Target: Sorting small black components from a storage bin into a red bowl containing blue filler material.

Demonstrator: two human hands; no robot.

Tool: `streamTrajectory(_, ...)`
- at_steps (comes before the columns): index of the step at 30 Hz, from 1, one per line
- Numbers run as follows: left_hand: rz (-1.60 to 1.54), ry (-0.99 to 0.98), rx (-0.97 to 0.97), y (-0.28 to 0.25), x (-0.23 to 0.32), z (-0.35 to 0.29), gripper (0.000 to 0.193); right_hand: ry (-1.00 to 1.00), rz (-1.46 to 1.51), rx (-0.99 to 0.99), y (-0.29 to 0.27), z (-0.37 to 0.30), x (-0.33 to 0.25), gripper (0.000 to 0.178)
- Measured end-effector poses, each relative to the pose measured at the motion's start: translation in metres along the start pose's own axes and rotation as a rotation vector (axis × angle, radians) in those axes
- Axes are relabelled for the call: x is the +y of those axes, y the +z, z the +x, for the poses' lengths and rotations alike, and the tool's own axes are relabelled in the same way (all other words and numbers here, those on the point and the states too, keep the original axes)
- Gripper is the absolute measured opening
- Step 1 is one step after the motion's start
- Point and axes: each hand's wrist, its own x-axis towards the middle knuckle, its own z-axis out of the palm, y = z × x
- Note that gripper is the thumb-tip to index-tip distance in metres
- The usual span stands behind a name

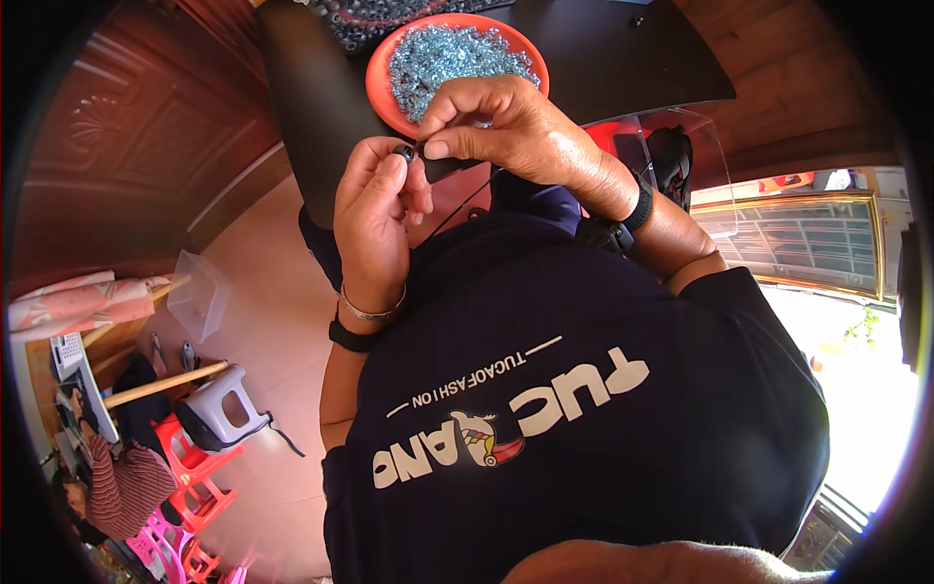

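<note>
Left hand (374, 214): thumb and index fingers pinching small black part (405, 153), near side of the counter (321, 88). Part has a round opening; long axis too small to tell. Red bowl (379, 95) of shiny metal pieces (457, 63) sits just far of both hands. Right hand (516, 131): fingertips drawn close, immediately right of the part; can't tell if they grip anything. Left hand nearer, already on it.
</note>
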Motion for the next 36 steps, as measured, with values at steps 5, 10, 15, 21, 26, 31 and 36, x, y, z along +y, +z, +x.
streamTrajectory(5, 0.071, -0.009, 0.019, 0.004, 0.002, -0.001, 0.018, 0.105, 0.142, -0.009, 0.0, 0.001, 0.005, 0.015)
streamTrajectory(10, 0.08, -0.003, 0.014, 0.002, 0.001, -0.002, 0.018, 0.099, 0.119, -0.027, 0.002, 0.001, 0.003, 0.014)
streamTrajectory(15, 0.134, 0.002, 0.013, 0.003, 0.001, -0.002, 0.018, 0.087, 0.075, -0.021, 0.001, -0.002, -0.004, 0.013)
streamTrajectory(21, 0.255, 0.004, 0.015, 0.001, 0.0, -0.001, 0.017, -0.147, -0.3, 0.001, 0.002, -0.002, -0.008, 0.01)
streamTrajectory(26, 0.276, 0.01, 0.002, 0.0, -0.002, -0.001, 0.017, -0.04, -0.27, 0.0, 0.004, -0.004, -0.01, 0.01)
streamTrajectory(31, 0.205, 0.015, -0.055, -0.001, -0.003, -0.002, 0.019, 0.106, -0.039, -0.023, 0.002, -0.003, -0.01, 0.012)
streamTrajectory(36, 0.043, -0.008, -0.099, 0.003, -0.003, -0.005, 0.021, 0.117, 0.234, -0.056, 0.0, -0.002, -0.007, 0.012)
